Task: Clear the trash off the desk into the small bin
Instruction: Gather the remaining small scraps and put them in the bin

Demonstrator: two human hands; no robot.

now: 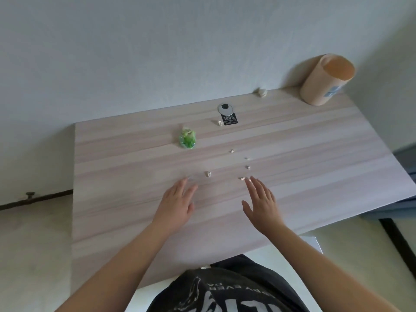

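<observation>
Small bin (324,79): peach cylinder, upright at the desk's (112,199) far right corner; likely light and rigid. Green wrapper (187,138): mid-desk, crinkly, probably featherweight, pinch anywhere. Small paper scraps (207,174): scattered centre, apt to slip, best pinched singly; left hand (176,204) and right hand (261,202) hover spread, empty.

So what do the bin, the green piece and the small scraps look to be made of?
Bin: likely matte plastic, smooth peach wall. Green piece: probably a glossy plastic wrapper, crumpled and translucent. Small scraps: maybe crumpled paper or foil; too small to tell.
</observation>
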